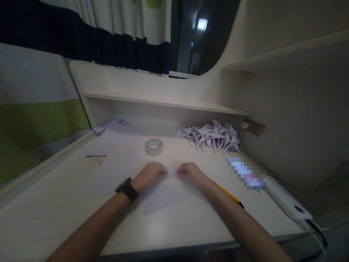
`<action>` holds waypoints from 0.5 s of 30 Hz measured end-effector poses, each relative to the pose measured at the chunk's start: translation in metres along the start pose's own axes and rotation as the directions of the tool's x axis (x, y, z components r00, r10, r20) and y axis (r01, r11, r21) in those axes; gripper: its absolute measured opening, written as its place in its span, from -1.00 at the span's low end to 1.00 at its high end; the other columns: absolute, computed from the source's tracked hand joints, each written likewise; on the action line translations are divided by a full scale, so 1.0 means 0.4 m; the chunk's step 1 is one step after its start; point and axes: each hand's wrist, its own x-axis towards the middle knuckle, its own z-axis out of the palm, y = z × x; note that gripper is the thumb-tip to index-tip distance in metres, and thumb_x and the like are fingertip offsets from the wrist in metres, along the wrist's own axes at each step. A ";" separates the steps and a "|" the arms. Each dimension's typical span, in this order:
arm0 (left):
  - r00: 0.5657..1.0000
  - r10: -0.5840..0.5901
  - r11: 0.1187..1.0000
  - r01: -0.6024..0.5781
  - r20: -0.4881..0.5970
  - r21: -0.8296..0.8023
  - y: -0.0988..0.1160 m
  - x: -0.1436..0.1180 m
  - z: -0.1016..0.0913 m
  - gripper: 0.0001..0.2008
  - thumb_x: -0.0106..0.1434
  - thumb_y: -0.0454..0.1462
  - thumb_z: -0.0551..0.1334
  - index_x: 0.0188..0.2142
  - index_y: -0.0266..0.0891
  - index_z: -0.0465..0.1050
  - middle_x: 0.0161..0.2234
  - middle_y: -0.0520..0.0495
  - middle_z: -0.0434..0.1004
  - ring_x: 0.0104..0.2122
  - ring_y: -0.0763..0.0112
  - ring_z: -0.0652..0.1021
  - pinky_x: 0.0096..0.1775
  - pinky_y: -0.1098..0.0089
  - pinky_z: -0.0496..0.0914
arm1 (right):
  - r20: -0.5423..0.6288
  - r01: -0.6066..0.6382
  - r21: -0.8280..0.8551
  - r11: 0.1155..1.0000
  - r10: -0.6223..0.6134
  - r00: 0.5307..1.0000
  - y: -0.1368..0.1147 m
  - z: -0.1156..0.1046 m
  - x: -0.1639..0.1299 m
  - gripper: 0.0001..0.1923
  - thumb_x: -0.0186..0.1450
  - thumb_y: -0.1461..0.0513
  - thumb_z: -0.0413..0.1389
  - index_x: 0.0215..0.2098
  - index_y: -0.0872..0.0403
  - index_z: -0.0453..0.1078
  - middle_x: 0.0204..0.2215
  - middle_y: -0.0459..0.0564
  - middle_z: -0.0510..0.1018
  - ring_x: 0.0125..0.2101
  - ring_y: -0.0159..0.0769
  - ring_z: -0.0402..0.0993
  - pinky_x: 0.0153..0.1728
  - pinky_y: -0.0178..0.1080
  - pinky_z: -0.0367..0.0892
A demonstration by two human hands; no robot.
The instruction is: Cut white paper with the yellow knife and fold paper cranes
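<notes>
My left hand (152,175), with a dark watch (127,188) on its wrist, is closed in a pinch above the middle of the desk. Facing it, my right hand (192,175) is closed the same way. A pale, blurred piece of paper (171,170) stretches between the fingertips of both hands. Beneath my left hand a white sheet of paper (161,199) lies on the desk; whether it joins the held piece I cannot tell. Just beyond the hands sits a roll of clear tape (154,147). A yellow and black pencil (230,195) lies partly under my right forearm.
Several paper pinwheels (209,134) are heaped at the back right. Large white paper (120,160) covers the desk's left part, beside a small patterned item (94,161). A blurred-out phone-like object (245,173) and a white power strip (286,200) lie along the right wall.
</notes>
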 end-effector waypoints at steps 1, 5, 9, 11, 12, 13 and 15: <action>1.000 0.009 1.000 -0.009 0.005 0.009 -0.009 0.004 -0.007 -0.82 0.13 -0.27 0.20 -0.38 -0.20 0.61 -0.37 -0.15 0.61 -0.32 0.20 0.50 -0.23 0.33 0.23 | 0.010 -0.008 0.020 1.000 0.008 1.000 0.004 -0.001 0.001 -0.82 0.16 0.34 0.13 -0.36 0.07 0.58 -0.44 -0.05 0.62 -0.43 -0.34 0.49 -0.36 -0.37 0.25; 0.995 0.042 0.999 -0.044 0.090 0.024 -0.046 0.036 -0.035 -0.82 0.09 -0.29 0.20 -0.41 -0.22 0.61 -0.44 -0.10 0.62 -0.43 0.29 0.52 -0.35 0.39 0.25 | 0.003 0.010 -0.006 1.000 -0.010 1.000 0.007 -0.001 -0.001 -0.82 0.17 0.32 0.12 -0.34 0.06 0.58 -0.45 -0.05 0.61 -0.44 -0.34 0.49 -0.36 -0.35 0.27; 0.975 0.053 0.996 -0.036 0.215 -0.080 -0.066 0.076 -0.046 -0.85 0.02 -0.30 0.23 -0.45 -0.24 0.61 -0.48 -0.06 0.62 -0.49 0.34 0.51 -0.40 0.43 0.28 | -0.123 0.221 -0.149 0.964 -0.240 0.963 0.000 0.014 -0.006 -0.74 0.18 0.35 0.12 -0.18 0.06 0.55 -0.28 0.03 0.60 -0.26 -0.26 0.47 -0.18 -0.28 0.28; 0.970 0.050 0.995 -0.029 0.238 -0.092 -0.071 0.089 -0.048 -0.86 -0.01 -0.30 0.25 -0.47 -0.23 0.61 -0.50 -0.05 0.61 -0.52 0.37 0.50 -0.42 0.45 0.29 | -0.141 0.291 -0.214 0.933 -0.324 0.936 0.000 0.025 -0.006 -0.74 0.20 0.35 0.12 -0.18 0.04 0.54 -0.26 0.04 0.59 -0.23 -0.25 0.45 -0.17 -0.25 0.28; 0.969 0.051 0.995 -0.029 0.240 -0.095 -0.072 0.093 -0.049 -0.86 0.00 -0.30 0.25 -0.47 -0.22 0.60 -0.50 -0.04 0.61 -0.52 0.38 0.50 -0.42 0.45 0.29 | -0.141 0.297 -0.250 0.921 -0.338 0.930 0.001 0.030 -0.005 -0.76 0.21 0.35 0.12 -0.19 0.04 0.54 -0.27 0.04 0.59 -0.25 -0.25 0.45 -0.19 -0.25 0.27; 0.968 0.052 0.995 -0.029 0.244 -0.099 -0.073 0.096 -0.050 -0.86 0.00 -0.30 0.25 -0.46 -0.22 0.61 -0.50 -0.04 0.62 -0.52 0.38 0.50 -0.42 0.46 0.30 | -0.131 0.296 -0.288 0.911 -0.344 0.930 0.003 0.034 -0.005 -0.78 0.22 0.34 0.12 -0.21 0.04 0.54 -0.28 0.04 0.59 -0.26 -0.24 0.45 -0.21 -0.24 0.27; 0.966 0.060 0.994 -0.034 0.250 -0.108 -0.073 0.095 -0.052 -0.86 0.01 -0.30 0.25 -0.44 -0.23 0.61 -0.48 -0.05 0.62 -0.51 0.38 0.51 -0.42 0.46 0.30 | -0.078 0.295 -0.344 0.891 -0.341 0.937 0.006 0.039 -0.004 -0.82 0.23 0.33 0.11 -0.25 0.05 0.53 -0.31 0.03 0.59 -0.30 -0.25 0.44 -0.25 -0.25 0.27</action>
